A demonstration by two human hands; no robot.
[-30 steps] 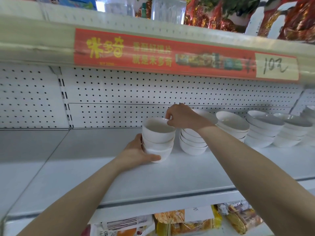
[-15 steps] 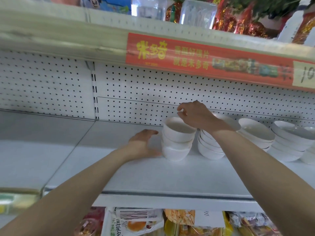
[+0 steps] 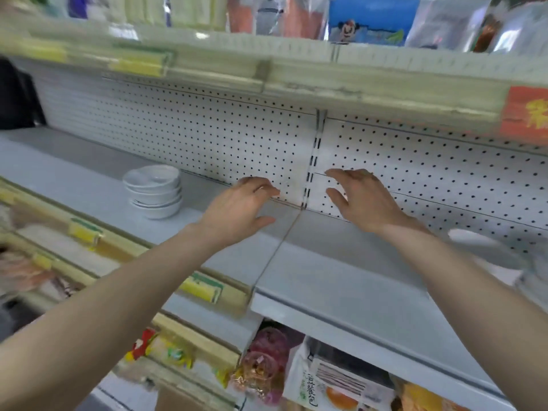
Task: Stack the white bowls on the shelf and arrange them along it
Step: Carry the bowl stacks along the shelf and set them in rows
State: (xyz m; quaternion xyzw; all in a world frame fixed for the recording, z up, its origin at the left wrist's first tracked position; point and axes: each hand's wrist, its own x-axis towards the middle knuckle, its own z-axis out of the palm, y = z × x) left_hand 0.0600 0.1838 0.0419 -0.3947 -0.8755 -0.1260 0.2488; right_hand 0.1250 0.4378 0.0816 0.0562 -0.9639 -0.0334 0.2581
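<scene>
Head view: we see our left hand (image 3: 240,209) and right hand (image 3: 361,200) both released, fingers spread, grasping nothing above the shelf (image 3: 341,277). A stack of white bowls (image 3: 152,191) sits to the left, well apart from both hands, near the pegboard back (image 3: 207,137). We judge them glazed, stiff, breakable and slippery; we would cup the bottom bowl's sides with both hands, lifting the stack level.

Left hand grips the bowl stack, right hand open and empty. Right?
No. The head view shows the left hand open and empty too, clear of the bowl stack, which stands further left on the shelf. The right hand is open and empty, as stated.
</scene>
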